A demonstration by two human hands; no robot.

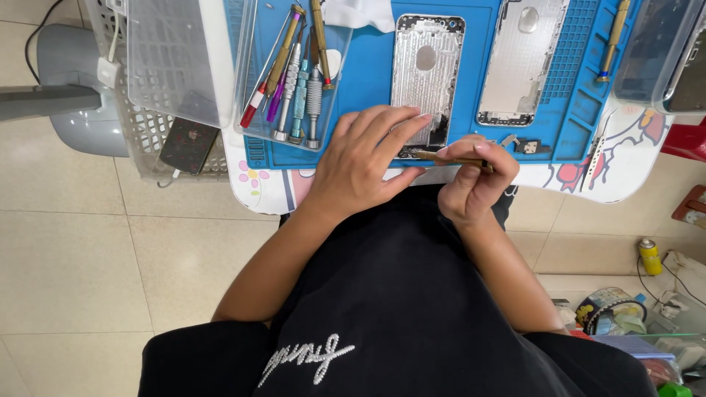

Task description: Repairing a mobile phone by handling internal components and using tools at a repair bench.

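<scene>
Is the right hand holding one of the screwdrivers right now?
Yes, the right hand pinches a gold-handled screwdriver in its fingers, beside the left hand.

1. The desk (632,173) is a small white top with rounded corners and cartoon prints in pink, red and blue along its near edge.
2. A blue work mat (368,73) covers most of the desk and serves as the landmark here.
3. On the mat's left part lies a clear plastic tray (257,73) holding a row of screwdrivers.
4. At the mat's middle lies a silver phone back shell (426,73), inner side up.
5. Right of it on the mat lies a second silver shell (518,66).
6. Left of the mat, a white mesh basket (147,140) sits at the desk's edge.
</scene>
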